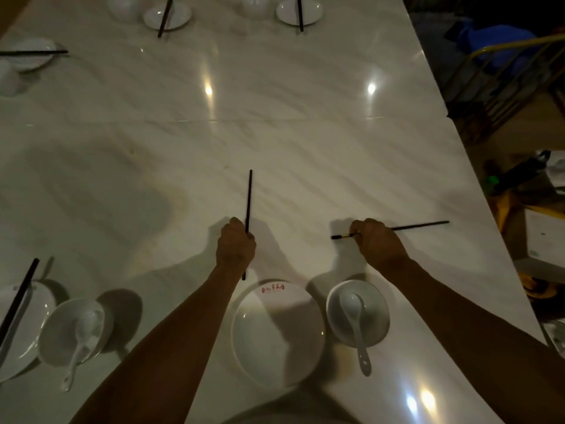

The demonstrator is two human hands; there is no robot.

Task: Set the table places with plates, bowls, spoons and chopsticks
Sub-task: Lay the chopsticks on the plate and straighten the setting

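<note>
While one chopstick (248, 206) is gripped upright by the left hand (234, 244) — nearest the plate (276, 335) — another (419, 225) is gripped crosswise by the right hand (377, 241)

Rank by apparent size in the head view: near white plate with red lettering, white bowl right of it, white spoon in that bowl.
1. White plate with red lettering
2. White bowl
3. White spoon

All similarly near, so ranking is safe.

Restaurant dining room, long marble table (275, 142), many identical place settings (167, 15)
</note>
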